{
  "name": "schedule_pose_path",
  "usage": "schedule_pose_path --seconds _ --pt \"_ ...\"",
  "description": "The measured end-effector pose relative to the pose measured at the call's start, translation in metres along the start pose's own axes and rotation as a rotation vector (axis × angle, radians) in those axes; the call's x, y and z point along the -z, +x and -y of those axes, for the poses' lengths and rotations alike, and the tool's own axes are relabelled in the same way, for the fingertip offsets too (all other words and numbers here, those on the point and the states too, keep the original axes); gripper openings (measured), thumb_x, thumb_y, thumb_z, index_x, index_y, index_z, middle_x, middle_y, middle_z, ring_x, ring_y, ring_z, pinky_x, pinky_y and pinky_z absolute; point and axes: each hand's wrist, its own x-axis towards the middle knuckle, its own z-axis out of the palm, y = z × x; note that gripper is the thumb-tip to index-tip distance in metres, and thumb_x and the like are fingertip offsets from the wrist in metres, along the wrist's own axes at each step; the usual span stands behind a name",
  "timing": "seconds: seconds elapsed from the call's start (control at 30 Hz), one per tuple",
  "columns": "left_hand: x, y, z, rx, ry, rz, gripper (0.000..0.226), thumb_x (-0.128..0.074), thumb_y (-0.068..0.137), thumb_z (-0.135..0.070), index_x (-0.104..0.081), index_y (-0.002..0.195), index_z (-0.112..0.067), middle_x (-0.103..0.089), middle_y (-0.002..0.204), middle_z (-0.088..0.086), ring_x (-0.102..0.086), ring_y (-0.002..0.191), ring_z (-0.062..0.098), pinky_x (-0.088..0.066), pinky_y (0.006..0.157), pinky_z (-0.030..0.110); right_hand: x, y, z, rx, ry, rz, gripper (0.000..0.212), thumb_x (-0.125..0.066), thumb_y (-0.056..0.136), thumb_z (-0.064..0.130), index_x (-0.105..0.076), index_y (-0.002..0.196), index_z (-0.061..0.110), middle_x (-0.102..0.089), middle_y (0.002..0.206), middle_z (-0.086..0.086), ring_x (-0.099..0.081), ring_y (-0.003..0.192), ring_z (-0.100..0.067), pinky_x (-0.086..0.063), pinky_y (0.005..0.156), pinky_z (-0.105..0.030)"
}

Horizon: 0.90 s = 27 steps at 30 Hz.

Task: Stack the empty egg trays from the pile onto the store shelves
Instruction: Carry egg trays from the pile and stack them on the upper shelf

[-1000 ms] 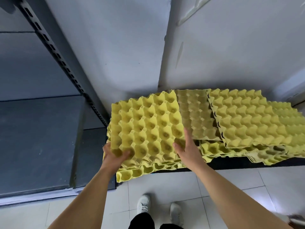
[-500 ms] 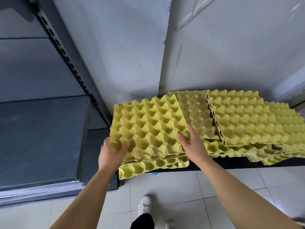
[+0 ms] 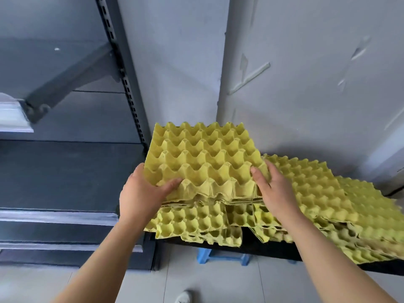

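Observation:
I hold a small stack of yellow egg trays (image 3: 203, 158) lifted clear of the pile. My left hand (image 3: 142, 191) grips its near left corner, thumb on top. Its near right corner sits in my right hand (image 3: 273, 189). Below and to the right, the rest of the pile of yellow egg trays (image 3: 317, 193) lies spread on a black board (image 3: 284, 250). The dark store shelves (image 3: 56, 176) stand to the left, their shelf surface level with my left hand.
A slotted dark upright post (image 3: 129, 92) and a diagonal bracket (image 3: 65, 79) frame the shelving. Grey walls meet in a corner behind the trays. A blue stool (image 3: 220, 256) stands under the black board. My shoe (image 3: 183, 297) is on the tiled floor.
Both hands have raised the gripped trays up off the pile and tilted them nearer level. My view has swung upward, bringing the upper shelf bracket into sight.

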Motion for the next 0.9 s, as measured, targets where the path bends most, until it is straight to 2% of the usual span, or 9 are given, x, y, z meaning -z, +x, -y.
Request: schedule_pose_path --seconds 0.07,0.13,0.2,0.3,0.37,0.5,0.6,0.73,0.9 --pt "0.025 -0.018 -0.018 -0.041 -0.023 -0.051 0.054 -0.072 0.062 -0.07 -0.054 0.094 -0.031 -0.065 0.084 -0.015 -0.058 0.074 0.002 -0.04 0.054 0.025 0.022 -0.009 0.018 0.048 0.012 -0.04 0.078 -0.039 0.088 0.066 -0.032 0.148 0.016 -0.068 0.1 -0.017 -0.057 0.09 -0.001 -0.031 0.062 -0.003" --pt "0.052 -0.032 -0.036 -0.095 -0.056 -0.095 0.051 -0.072 0.063 -0.069 -0.055 0.092 -0.032 -0.066 0.084 -0.015 -0.061 0.076 0.006 -0.044 0.058 0.028 0.045 -0.016 0.039 0.102 0.045 -0.078 0.082 -0.04 0.085 0.07 -0.034 0.147 0.015 -0.065 0.115 -0.018 -0.057 0.102 -0.012 -0.031 0.075 -0.004" --pt "0.079 -0.044 -0.052 -0.147 -0.096 -0.143 0.049 -0.073 0.063 -0.069 -0.056 0.092 -0.034 -0.067 0.083 -0.017 -0.062 0.078 0.005 -0.047 0.06 0.03 0.066 -0.021 0.062 0.17 0.085 -0.112 0.086 -0.042 0.083 0.074 -0.036 0.145 0.015 -0.06 0.127 -0.012 -0.053 0.11 -0.007 -0.031 0.091 -0.019" --pt "0.121 -0.053 -0.07 -0.204 -0.149 -0.233 0.048 -0.075 0.064 -0.067 -0.058 0.094 -0.034 -0.067 0.082 -0.02 -0.062 0.077 0.001 -0.05 0.064 0.03 0.088 -0.026 0.103 0.273 0.118 -0.186 0.08 -0.047 0.084 0.068 -0.041 0.142 0.013 -0.065 0.111 -0.008 -0.048 0.074 0.018 -0.032 0.083 -0.009" --pt "0.148 -0.054 -0.076 -0.228 -0.168 -0.297 0.051 -0.075 0.063 -0.069 -0.058 0.096 -0.033 -0.067 0.081 -0.022 -0.061 0.076 -0.002 -0.05 0.064 0.029 0.095 -0.027 0.132 0.335 0.141 -0.223 0.079 -0.05 0.085 0.067 -0.043 0.141 0.012 -0.063 0.091 0.005 -0.045 0.069 0.03 -0.033 0.067 -0.002" --pt "0.203 -0.048 -0.068 -0.241 -0.216 -0.403 0.056 -0.073 0.06 -0.072 -0.06 0.098 -0.033 -0.067 0.081 -0.026 -0.061 0.076 -0.006 -0.045 0.062 0.022 0.096 -0.029 0.197 0.435 0.177 -0.191 0.097 -0.045 0.07 0.081 -0.043 0.139 0.014 -0.063 0.072 0.007 -0.059 0.069 0.003 -0.042 0.069 -0.025" --pt "0.247 -0.039 -0.05 -0.234 -0.242 -0.469 0.067 -0.073 0.057 -0.074 -0.06 0.108 -0.032 -0.068 0.089 -0.021 -0.063 0.082 -0.001 -0.048 0.066 0.025 0.077 -0.028 0.245 0.485 0.175 -0.169 0.101 -0.05 0.066 0.082 -0.041 0.141 0.015 -0.066 0.113 -0.005 -0.06 0.104 -0.018 -0.042 0.085 -0.03" --pt "0.31 -0.019 -0.01 -0.216 -0.258 -0.495 0.067 -0.075 0.06 -0.072 -0.061 0.109 -0.028 -0.069 0.095 -0.016 -0.065 0.087 0.007 -0.05 0.069 0.029 0.031 -0.031 0.314 0.519 0.204 -0.185 0.068 -0.056 0.071 0.075 -0.057 0.108 0.018 -0.066 0.075 0.001 -0.058 0.067 -0.016 -0.044 0.063 -0.033" --pt "0.4 0.01 0.049 -0.183 -0.234 -0.524 0.058 -0.076 0.061 -0.071 -0.063 0.1 -0.03 -0.069 0.088 -0.016 -0.066 0.083 0.007 -0.051 0.068 0.03 -0.045 -0.037 0.4 0.558 0.218 -0.123 0.081 -0.057 0.075 0.073 -0.053 0.127 0.011 -0.062 0.08 0.002 -0.056 0.07 -0.016 -0.039 0.064 -0.03"
